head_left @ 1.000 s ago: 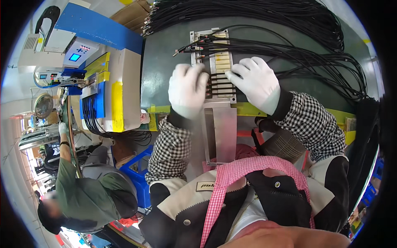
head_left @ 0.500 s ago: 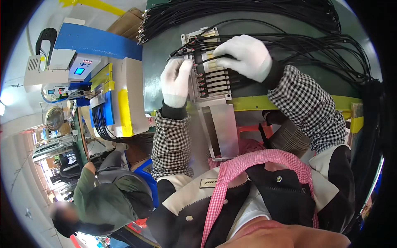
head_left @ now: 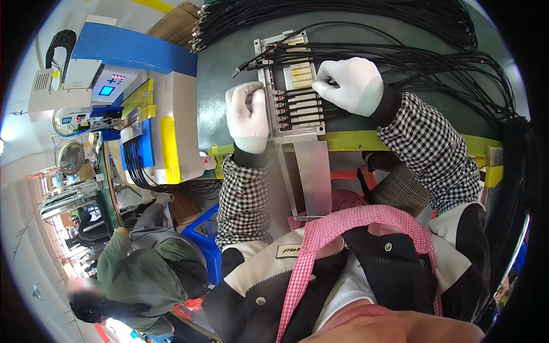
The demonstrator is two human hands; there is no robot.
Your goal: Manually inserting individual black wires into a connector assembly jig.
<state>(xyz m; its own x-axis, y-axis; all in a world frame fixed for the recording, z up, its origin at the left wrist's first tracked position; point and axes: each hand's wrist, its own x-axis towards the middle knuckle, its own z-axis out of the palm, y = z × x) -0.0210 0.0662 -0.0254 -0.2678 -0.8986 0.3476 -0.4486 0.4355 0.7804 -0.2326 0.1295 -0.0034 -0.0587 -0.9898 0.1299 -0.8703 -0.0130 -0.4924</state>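
Note:
A flat metal fixture point(head_left: 313, 130) with parallel slots lies on the dark green bench. Several short lengths of black cable point(head_left: 303, 104) rest side by side in its lower slots, with small reddish ends at the left. In a white glove, my left hand point(head_left: 247, 114) is at the fixture's left edge, fingers curled together; what they hold, if anything, is hidden. My right hand point(head_left: 351, 86), also gloved, pinches a black cable at the slots' right side; its fingers cover part of that cable. Pale yellow slots point(head_left: 301, 74) show bare between the lower cables and an upper group point(head_left: 291, 54).
A thick bundle of black cables point(head_left: 337, 20) runs along the bench's far side. More cables point(head_left: 457, 74) loop to the right. At left stand a white-and-blue machine point(head_left: 108, 86) with a lit screen and a pale box point(head_left: 182, 120). A person point(head_left: 148, 268) sits at lower left.
My right hand has shifted right and slightly nearer, uncovering the pale yellow slots. My left hand has moved slightly nearer, its fingers still curled.

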